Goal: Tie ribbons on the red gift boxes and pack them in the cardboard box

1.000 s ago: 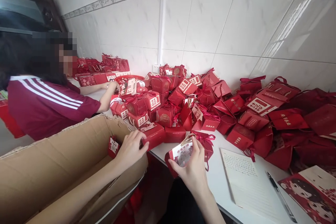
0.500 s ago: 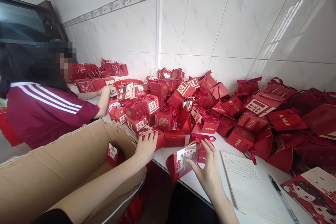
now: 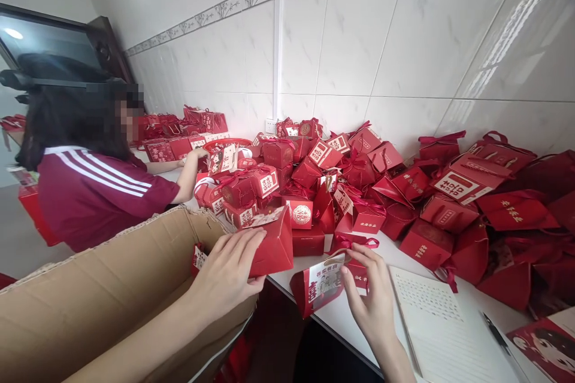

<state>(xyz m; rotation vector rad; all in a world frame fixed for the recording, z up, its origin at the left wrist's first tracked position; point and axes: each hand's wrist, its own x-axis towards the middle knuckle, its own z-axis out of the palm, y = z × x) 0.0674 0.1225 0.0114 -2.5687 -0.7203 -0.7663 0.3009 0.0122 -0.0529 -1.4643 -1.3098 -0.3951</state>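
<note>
My left hand (image 3: 229,272) grips a red gift box (image 3: 275,245) by its near end, fingers on top and thumb underneath. This box is held up between the pile and the cardboard carton's edge. At the table's front edge, my right hand (image 3: 371,296) pinches the top of a red gift box with a pale printed panel (image 3: 324,284); a thin handle loop shows by the fingertips. Its body tilts out past the edge. Behind both hands lies a heap of red gift boxes (image 3: 302,215) with ribbons and gold or white characters.
An open cardboard carton (image 3: 112,287) stands at left, a small red box (image 3: 198,257) inside. On the white table lie a written notebook (image 3: 431,305), a black pen (image 3: 496,332) and a printed red card (image 3: 545,344). A co-worker in a maroon shirt (image 3: 99,197) sits beyond the carton.
My left hand has lifted a red box from the front of the pile and drawn it toward the carton. My right hand keeps its box in nearly the same place.
</note>
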